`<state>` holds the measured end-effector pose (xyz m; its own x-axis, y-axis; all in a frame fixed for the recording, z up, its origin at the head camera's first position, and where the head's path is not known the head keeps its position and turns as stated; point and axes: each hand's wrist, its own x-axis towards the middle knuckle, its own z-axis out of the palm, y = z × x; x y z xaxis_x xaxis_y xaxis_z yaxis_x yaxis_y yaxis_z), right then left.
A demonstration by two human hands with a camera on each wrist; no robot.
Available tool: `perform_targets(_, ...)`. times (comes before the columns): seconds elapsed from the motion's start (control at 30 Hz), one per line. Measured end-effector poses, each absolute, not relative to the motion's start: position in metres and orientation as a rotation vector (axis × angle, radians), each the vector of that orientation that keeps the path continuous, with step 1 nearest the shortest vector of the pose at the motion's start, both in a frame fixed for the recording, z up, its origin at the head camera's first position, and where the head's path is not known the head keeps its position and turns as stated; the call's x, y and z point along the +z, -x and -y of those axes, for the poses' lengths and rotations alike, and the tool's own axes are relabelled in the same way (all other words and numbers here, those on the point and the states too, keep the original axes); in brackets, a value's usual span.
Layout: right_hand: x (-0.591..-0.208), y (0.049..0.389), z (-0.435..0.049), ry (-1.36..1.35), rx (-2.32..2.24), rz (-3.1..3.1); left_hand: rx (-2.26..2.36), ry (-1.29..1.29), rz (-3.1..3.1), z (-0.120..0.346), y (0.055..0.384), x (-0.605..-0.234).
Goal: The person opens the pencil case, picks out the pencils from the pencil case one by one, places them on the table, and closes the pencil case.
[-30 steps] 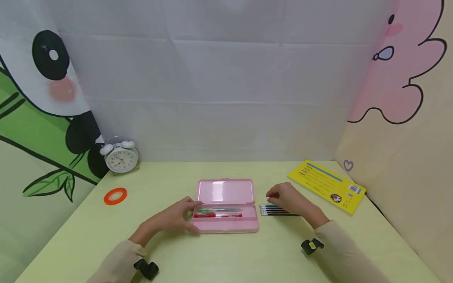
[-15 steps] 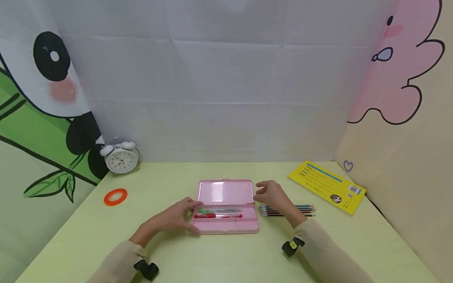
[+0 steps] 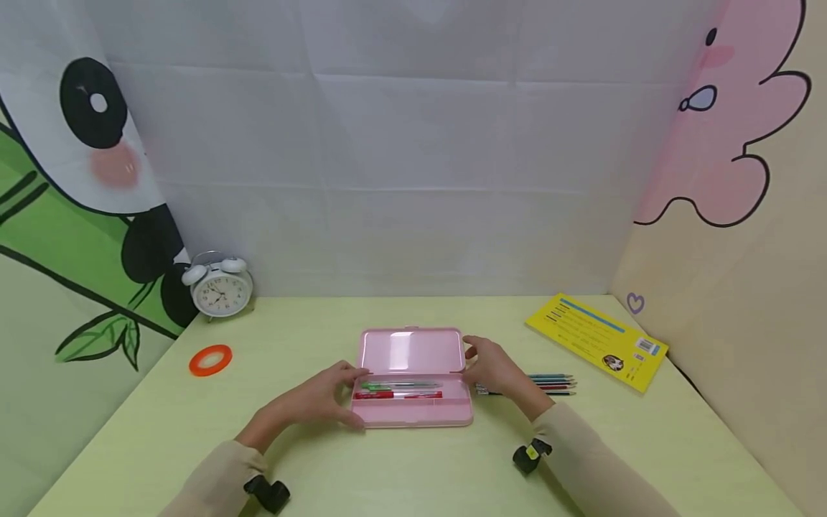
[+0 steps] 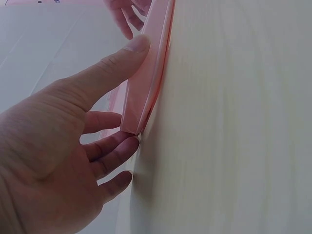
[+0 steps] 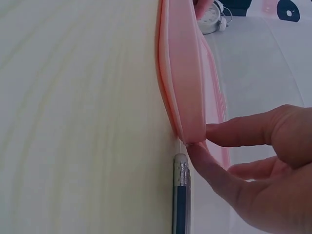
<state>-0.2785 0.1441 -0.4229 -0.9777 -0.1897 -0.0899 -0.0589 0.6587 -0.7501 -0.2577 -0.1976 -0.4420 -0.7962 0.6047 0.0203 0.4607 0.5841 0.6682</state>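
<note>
A pink pencil case (image 3: 420,414) lies open on the table, its lid (image 3: 377,352) folded back. Inside are a green-capped pen (image 3: 375,386) and a red pen (image 3: 381,395). My left hand (image 3: 316,396) grips the case's left end. The left wrist view puts that thumb along the front wall of the case (image 4: 144,83), with fingers around the corner. My right hand (image 3: 496,370) is at the right end, near the lid's hinge; the right wrist view has its fingertips touching the case's corner (image 5: 187,73). Several pencils (image 3: 557,384) lie partly hidden behind this hand.
At the back left stands a white alarm clock (image 3: 222,294). An orange tape ring (image 3: 195,363) lies in front of it. A yellow booklet (image 3: 591,337) lies at the back right. A pale cloth (image 3: 413,179) hangs along the table's back edge.
My right hand has moved left from above the pencils to the case's right end, and its fingers now meet the case. More of the pencils shows. The left hand has stayed put.
</note>
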Motion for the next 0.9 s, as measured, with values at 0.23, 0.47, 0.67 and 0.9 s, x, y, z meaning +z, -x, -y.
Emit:
perform_targets(0.23,-0.4220,0.2778,-0.1418,0.207,-1.204,-2.736,1.004,-0.906,-2.619,0.1977,0.2596,-0.4445)
perform_targets(0.47,-0.4227,0.2763,-0.1418,0.199,-1.273,-2.741,1.017,-0.907,-2.631,0.1990,0.2610,-0.4465)
perform_targets(0.67,-0.4244,0.2746,-0.1396,0.241,-1.342,-2.750,1.008,-0.895,-2.648,0.1989,0.2606,-0.4460)
perform_targets(0.9,-0.4241,0.2720,-0.1387,0.345,-1.228,-2.824,1.080,-0.782,-2.631,0.1968,0.2601,-0.4464)
